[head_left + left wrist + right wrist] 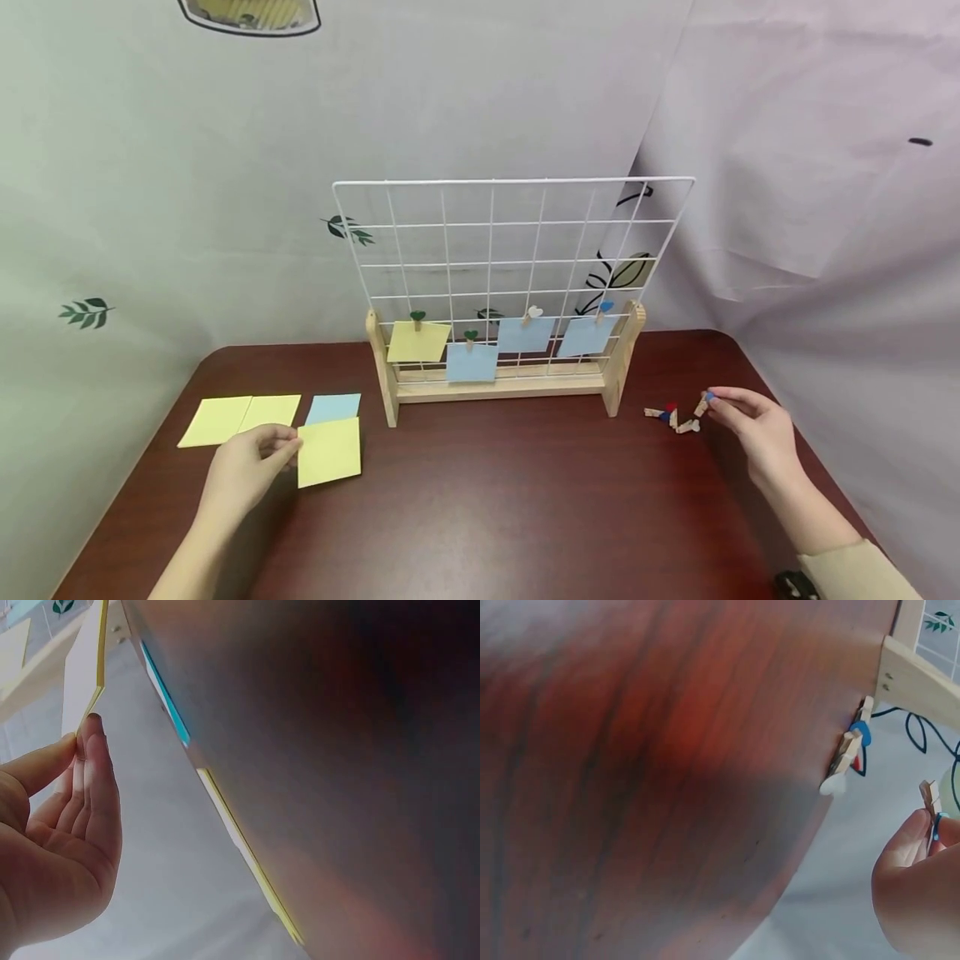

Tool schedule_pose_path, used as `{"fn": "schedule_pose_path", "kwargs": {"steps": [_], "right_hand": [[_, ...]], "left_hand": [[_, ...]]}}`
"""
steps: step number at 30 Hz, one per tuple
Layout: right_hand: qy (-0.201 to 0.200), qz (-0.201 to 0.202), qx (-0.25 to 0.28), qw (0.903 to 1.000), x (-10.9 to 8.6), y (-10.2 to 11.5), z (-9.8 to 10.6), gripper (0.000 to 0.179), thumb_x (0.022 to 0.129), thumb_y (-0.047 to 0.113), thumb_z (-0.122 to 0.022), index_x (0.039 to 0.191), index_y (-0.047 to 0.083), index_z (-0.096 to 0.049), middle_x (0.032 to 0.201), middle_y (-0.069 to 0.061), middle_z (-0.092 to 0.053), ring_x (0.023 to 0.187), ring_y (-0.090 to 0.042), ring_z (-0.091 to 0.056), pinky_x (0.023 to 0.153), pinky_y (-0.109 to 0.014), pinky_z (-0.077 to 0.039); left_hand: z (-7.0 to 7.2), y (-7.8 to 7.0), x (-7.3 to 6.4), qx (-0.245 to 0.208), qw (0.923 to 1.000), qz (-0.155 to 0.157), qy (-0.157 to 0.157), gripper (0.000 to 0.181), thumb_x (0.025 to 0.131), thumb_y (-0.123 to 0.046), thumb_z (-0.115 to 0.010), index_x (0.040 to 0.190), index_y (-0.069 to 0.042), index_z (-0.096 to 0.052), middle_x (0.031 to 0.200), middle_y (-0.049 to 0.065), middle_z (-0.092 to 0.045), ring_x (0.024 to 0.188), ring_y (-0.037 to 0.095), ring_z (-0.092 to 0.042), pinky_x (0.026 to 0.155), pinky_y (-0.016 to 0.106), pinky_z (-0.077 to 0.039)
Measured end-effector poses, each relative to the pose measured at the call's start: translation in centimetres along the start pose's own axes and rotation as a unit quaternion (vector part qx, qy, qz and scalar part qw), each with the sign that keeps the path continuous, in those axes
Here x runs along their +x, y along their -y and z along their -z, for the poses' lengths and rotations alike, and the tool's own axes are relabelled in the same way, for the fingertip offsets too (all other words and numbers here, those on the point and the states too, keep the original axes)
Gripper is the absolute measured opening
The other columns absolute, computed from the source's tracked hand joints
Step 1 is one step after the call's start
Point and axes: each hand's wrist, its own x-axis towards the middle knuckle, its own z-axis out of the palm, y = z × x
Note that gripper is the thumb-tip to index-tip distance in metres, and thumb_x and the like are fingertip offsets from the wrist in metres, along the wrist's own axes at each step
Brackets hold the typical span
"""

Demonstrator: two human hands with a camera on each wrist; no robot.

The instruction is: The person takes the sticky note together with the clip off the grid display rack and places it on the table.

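Wears a plain, pale cream sleeve (pixel 858 575) on the right arm (pixel 813 512), ending partway up the forearm in a straight cuff (pixel 834 550). Shows something black (pixel 793 585) just beside it, too unclear to name. Has the left arm (pixel 191 550) bare to the head view's lower edge. Goes uncovered on left hand (pixel 243 467) and right hand (pixel 768 433).

The held note (pixel 329 454) was yellow, the pinched peg (pixel 930 796) tan with blue, the grid (pixel 513 180) white, the tabletop (pixel 480 492) reddish brown, the pale cloth (pixel 480 92) leaf-printed.
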Motion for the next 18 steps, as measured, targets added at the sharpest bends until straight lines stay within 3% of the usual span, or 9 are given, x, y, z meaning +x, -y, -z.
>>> {"fn": "schedule_pose_path", "kwargs": {"steps": [9, 18], "right_hand": [[0.003, -0.019, -0.003, 0.9998, -0.3, -0.4, 1.5, 0.030, 0.101, -0.004, -0.067, 0.093, 0.020, -0.083, 0.085, 0.015, -0.081, 0.077, 0.002, -0.077, 0.074, -0.013, -0.062], [0.005, -0.016, 0.008, 0.9998, -0.4, -0.7, 2.7, 0.032, 0.101, -0.007, -0.065, 0.093, 0.018, -0.083, 0.085, 0.014, -0.081, 0.077, 0.002, -0.077, 0.073, -0.013, -0.062]], "left_hand": [[1.4, 2.5, -0.4, 0.008, 0.9997, 0.023, 0.004, 0.024, 0.101, -0.020, -0.073, 0.109, 0.002, -0.075, 0.084, 0.004, -0.080, 0.064, 0.000, -0.069, 0.065, 0.017, -0.050], [3.0, 5.3, -0.8, 0.046, 0.9983, 0.037, -0.002, 0.027, 0.102, -0.024, -0.071, 0.109, 0.002, -0.077, 0.079, -0.001, -0.079, 0.062, -0.004, -0.066, 0.064, 0.017, -0.044]]}}
